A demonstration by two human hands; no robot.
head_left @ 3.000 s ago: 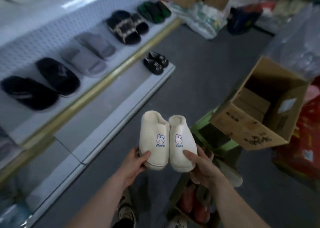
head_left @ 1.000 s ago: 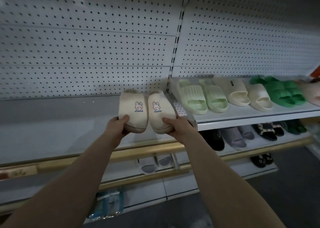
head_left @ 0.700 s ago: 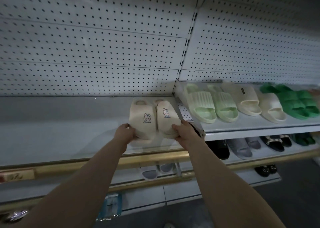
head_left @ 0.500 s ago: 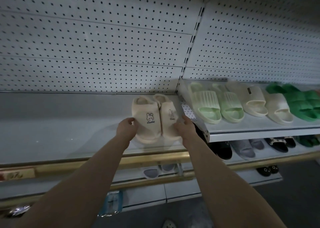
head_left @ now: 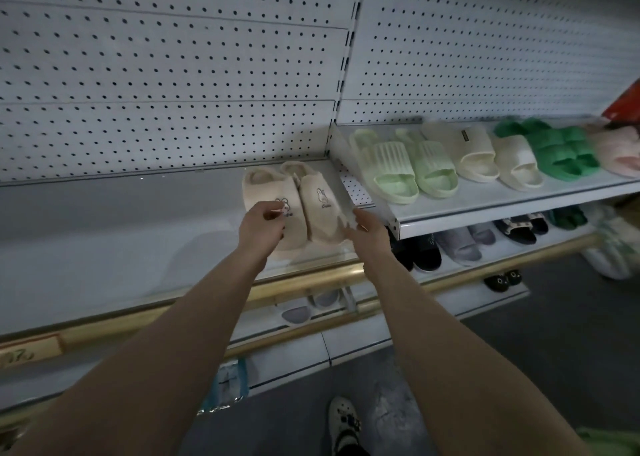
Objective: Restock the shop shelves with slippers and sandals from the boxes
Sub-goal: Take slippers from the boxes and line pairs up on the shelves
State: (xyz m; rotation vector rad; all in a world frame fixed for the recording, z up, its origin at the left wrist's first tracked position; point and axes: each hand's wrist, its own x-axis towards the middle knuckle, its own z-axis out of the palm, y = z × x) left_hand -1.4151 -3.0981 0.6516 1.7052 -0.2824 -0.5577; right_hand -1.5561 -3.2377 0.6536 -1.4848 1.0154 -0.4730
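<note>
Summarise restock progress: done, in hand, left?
Done: right shelf holds pale green slides, cream slides, green sandals. In hand: cream bunny slippers sit on the left shelf, left hand and right hand at their toes, grip unclear. Left: release them, then probably fill the shelf space to their left; boxes out of view.
</note>
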